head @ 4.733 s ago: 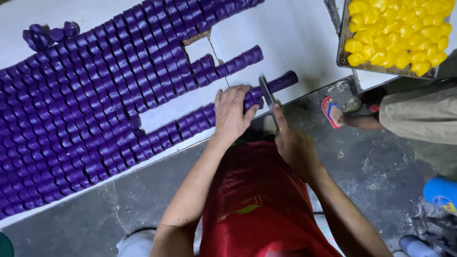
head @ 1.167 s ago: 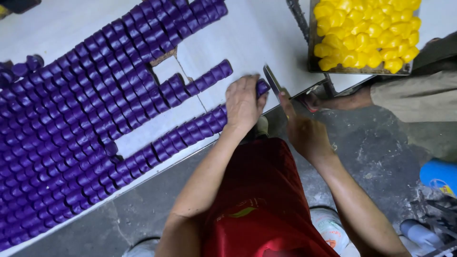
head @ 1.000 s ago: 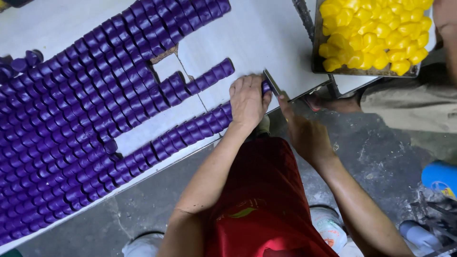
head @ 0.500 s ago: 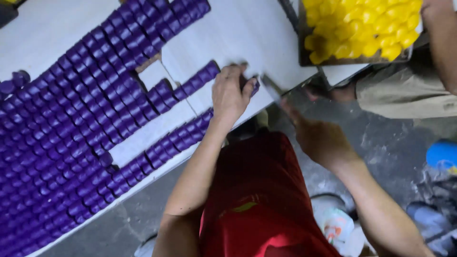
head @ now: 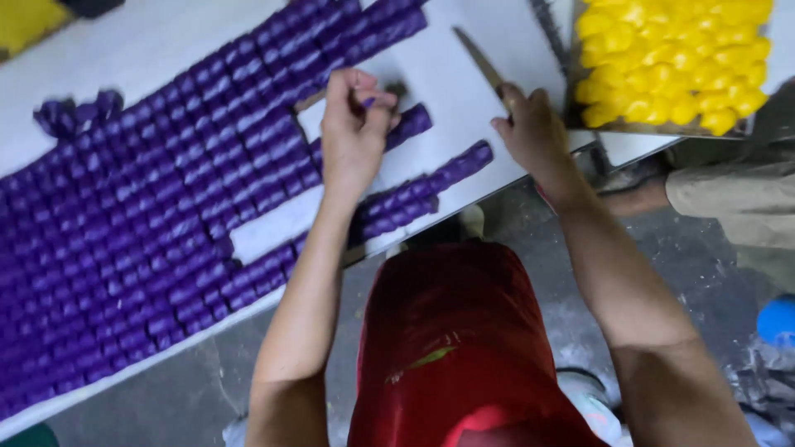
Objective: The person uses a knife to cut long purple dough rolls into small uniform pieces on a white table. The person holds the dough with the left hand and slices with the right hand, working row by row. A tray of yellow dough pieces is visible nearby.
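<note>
Rows of small purple pieces point(head: 141, 223) cover a white board point(head: 464, 91) that runs from lower left to upper right. My left hand point(head: 352, 132) is over the board beside a short row of purple pieces point(head: 410, 122), its fingers pinched on a small purple piece point(head: 368, 102). My right hand point(head: 534, 124) is at the board's near right edge and grips a thin metal blade point(head: 478, 56) that points up and to the left over bare white board. A separate row of purple pieces point(head: 431, 186) lies along the near edge.
A tray of yellow pieces point(head: 671, 58) sits at the upper right. Another person's leg in khaki point(head: 729, 203) is at the right. My red garment point(head: 464, 348) fills the lower middle, over a grey floor point(head: 182, 389). A blue object point(head: 777, 319) lies at the far right.
My left hand has moved from the near edge row farther onto the board and pinched a purple piece. My right hand has lifted the blade up onto the board.
</note>
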